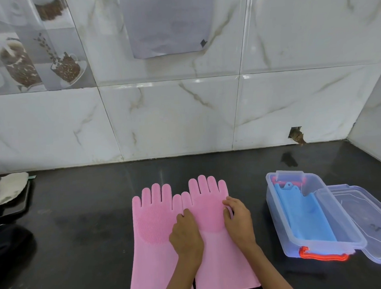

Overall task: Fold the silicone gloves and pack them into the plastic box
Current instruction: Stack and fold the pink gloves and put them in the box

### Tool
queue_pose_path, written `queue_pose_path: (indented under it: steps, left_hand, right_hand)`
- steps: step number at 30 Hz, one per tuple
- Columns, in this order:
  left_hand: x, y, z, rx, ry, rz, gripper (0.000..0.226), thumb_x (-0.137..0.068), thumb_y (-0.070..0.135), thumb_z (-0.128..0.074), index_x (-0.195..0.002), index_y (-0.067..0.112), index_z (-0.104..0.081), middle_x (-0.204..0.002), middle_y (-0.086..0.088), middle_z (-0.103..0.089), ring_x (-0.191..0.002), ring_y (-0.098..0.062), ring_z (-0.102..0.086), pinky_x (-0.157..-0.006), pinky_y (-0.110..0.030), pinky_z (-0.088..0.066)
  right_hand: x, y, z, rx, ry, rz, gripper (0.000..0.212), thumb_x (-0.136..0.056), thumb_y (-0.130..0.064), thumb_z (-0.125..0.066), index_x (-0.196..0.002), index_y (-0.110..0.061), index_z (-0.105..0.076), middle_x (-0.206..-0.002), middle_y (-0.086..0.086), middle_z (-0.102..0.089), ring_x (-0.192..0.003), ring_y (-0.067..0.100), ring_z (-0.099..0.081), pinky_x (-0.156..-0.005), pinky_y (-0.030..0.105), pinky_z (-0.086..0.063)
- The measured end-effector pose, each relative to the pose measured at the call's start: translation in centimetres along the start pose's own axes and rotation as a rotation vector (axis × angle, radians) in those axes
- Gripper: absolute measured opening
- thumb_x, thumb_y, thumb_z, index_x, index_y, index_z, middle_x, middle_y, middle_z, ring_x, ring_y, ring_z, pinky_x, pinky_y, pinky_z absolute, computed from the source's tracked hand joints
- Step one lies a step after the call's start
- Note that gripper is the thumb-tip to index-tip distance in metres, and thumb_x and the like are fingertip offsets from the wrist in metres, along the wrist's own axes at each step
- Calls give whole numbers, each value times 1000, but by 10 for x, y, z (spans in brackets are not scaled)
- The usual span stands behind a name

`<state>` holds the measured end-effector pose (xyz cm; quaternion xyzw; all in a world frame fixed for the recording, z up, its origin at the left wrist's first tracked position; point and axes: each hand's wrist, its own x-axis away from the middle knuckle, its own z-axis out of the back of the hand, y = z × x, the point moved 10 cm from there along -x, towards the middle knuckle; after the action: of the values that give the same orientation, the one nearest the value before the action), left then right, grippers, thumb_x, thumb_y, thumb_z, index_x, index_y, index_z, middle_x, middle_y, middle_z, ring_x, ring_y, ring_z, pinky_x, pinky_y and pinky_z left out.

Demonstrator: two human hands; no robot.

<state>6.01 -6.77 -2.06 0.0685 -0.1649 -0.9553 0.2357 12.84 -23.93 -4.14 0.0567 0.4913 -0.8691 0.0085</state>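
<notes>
Two pink silicone gloves lie flat, fingers pointing to the wall, side by side on the black counter. The left glove (153, 227) shows a round bristle patch. On the right glove (208, 210) rest both hands: my left hand (186, 235) presses its left edge near the thumb, and my right hand (239, 221) pinches its right edge below the little finger. To the right stands an open clear plastic box (279, 226) with an orange handle; folded blue gloves (305, 215) lie inside.
The clear lid (368, 222) leans on the box's right side. A white cloth (8, 189) on a dark tray sits at the far left. Marble wall tiles rise behind the counter, with a corner wall at the right.
</notes>
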Motion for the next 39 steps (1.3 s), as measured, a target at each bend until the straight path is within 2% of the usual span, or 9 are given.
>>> queue_pose_path:
  steps: [8,11,16,19,21,25,31,35,39]
  left_hand:
    - [9,-20,3,-70,22,28,26,-100,16,-39,-126,16,-43,-110,1,-56,-87,-11,-59,-63,-20,-40]
    - [9,-24,6,-30,31,69,22,-102,20,-35,-119,17,-48,-108,2,-58,-85,-10,-59,-62,-19,-38]
    - [1,-35,11,107,7,204,27,-101,33,-37,-103,16,-57,-100,3,-65,-72,-8,-48,-60,-21,-36]
    - [-2,-40,11,122,-13,246,24,-100,30,-40,-101,16,-59,-98,2,-66,-71,-8,-48,-58,-20,-35]
    - [-2,-46,11,129,-12,272,24,-100,29,-40,-98,15,-59,-96,2,-66,-70,-9,-48,-58,-21,-35]
    - [0,-61,18,119,20,309,23,-100,29,-42,-97,15,-60,-93,1,-66,-69,-11,-50,-58,-22,-39]
    - [2,-69,24,87,38,312,24,-101,29,-39,-98,16,-58,-94,3,-65,-69,-9,-48,-57,-20,-37]
    - [4,-79,31,252,106,313,19,-98,25,-46,-83,18,-57,-75,5,-58,-62,-12,-50,-55,-22,-36]
    - [4,-122,59,349,255,411,17,-96,27,-48,-92,18,-62,-87,0,-64,-73,-21,-53,-64,-30,-38]
  right_hand:
    - [14,-7,-9,-37,31,-32,32,-94,-6,-51,-125,-7,-57,-133,6,-54,-120,20,-53,-105,32,-40]
    - [13,2,7,-78,117,-84,29,-93,-8,-55,-121,-7,-59,-127,7,-57,-112,20,-56,-101,35,-45]
    - [7,14,17,-210,112,-159,15,-89,-9,-62,-101,-17,-65,-102,2,-67,-84,9,-61,-79,23,-49]
    - [3,15,14,-224,74,-183,16,-88,-7,-63,-103,-10,-68,-98,2,-69,-86,14,-63,-83,28,-51]
    - [2,12,11,-224,57,-178,17,-87,-3,-63,-101,-10,-69,-94,0,-68,-83,11,-63,-81,24,-49]
    - [6,-2,-1,-188,39,-101,18,-85,2,-63,-93,-11,-71,-84,-4,-67,-78,3,-61,-73,12,-46]
    - [11,-18,-8,-150,25,-69,22,-85,6,-58,-91,-12,-70,-86,-1,-67,-82,11,-63,-79,22,-53]
    - [34,-59,-12,192,91,148,27,-89,1,-52,-101,-16,-69,-101,-7,-64,-97,11,-54,-85,21,-49]
    - [76,-102,-69,226,-157,308,24,-92,-12,-46,-106,-24,-61,-107,-12,-58,-96,7,-52,-81,16,-42]
